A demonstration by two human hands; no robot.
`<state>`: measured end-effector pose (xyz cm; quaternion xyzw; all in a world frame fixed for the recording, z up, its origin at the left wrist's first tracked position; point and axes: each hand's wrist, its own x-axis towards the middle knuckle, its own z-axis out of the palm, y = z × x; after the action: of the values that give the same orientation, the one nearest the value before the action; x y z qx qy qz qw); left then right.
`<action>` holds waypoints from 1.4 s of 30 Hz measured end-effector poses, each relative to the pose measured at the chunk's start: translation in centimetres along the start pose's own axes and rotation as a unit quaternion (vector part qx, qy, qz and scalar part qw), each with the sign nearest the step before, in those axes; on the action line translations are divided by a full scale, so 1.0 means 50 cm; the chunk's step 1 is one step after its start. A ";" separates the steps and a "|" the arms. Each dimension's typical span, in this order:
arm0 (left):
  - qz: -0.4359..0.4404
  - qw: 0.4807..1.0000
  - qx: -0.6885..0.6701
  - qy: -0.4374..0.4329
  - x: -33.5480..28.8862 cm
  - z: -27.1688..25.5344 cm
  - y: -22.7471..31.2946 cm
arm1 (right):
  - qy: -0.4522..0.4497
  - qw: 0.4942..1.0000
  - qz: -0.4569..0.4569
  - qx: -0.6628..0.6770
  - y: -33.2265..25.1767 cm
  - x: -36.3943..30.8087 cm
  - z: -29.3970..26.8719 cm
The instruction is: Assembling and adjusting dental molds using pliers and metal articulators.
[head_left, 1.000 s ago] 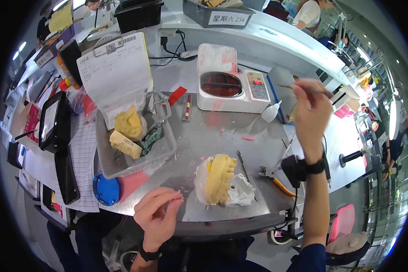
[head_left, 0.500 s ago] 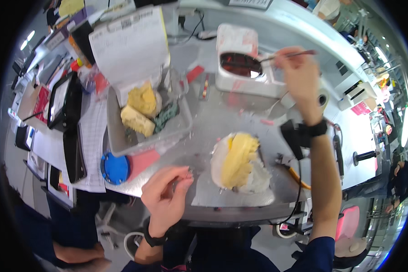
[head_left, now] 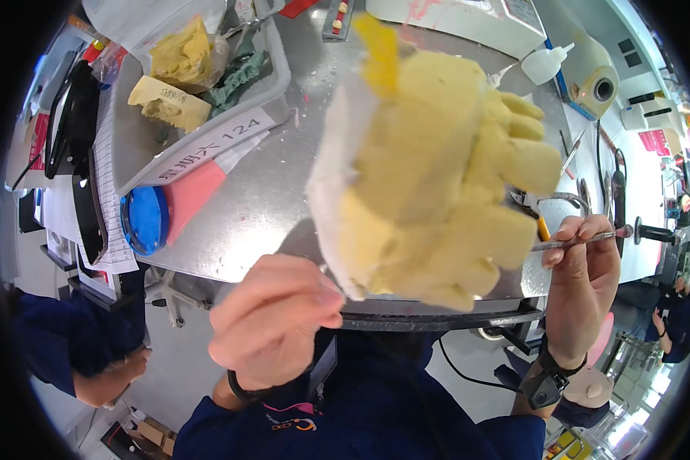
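The dental cast (head_left: 422, 176) looks like matt, chalky plaster; the worktop (head_left: 261, 207) (glossy in patches) looks metal.

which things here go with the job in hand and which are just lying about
Likely part of the job:
thin tool, held in the right hand
yellow-and-white model, close to the left hand

Apparently just lying about:
grey tray
blue round object
pink sheet
pliers
white bottle
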<state>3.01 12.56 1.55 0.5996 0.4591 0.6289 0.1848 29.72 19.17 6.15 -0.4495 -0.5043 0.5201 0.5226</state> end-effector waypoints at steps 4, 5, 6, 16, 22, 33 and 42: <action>-0.034 0.999 0.000 -0.038 -0.021 0.020 0.008 | 0.001 1.000 -0.008 0.005 0.010 -0.009 0.000; -0.035 0.999 0.001 -0.040 -0.026 0.026 0.009 | -0.009 1.000 -0.013 -0.001 0.010 -0.011 -0.003; -0.040 0.998 0.000 -0.045 -0.031 0.031 0.011 | -0.019 1.000 -0.018 -0.007 0.010 -0.012 -0.005; -0.009 0.996 0.043 -0.082 -0.041 0.045 0.005 | -0.015 0.998 -0.052 -0.029 0.007 -0.022 -0.018; -0.053 0.997 -0.007 -0.064 -0.021 0.068 0.021 | -0.012 0.999 -0.040 -0.024 0.009 -0.019 -0.002; -0.086 0.995 -0.035 -0.033 -0.023 0.066 0.022 | -0.012 0.998 -0.052 -0.036 0.009 -0.026 -0.031; -0.047 0.992 -0.038 -0.108 -0.008 0.081 0.022 | -0.041 0.990 -0.110 -0.078 -0.012 0.000 -0.057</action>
<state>7.17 13.13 1.60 0.6343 0.4404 0.5678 0.2853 32.61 19.29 6.49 -0.4088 -0.6107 0.4365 0.5190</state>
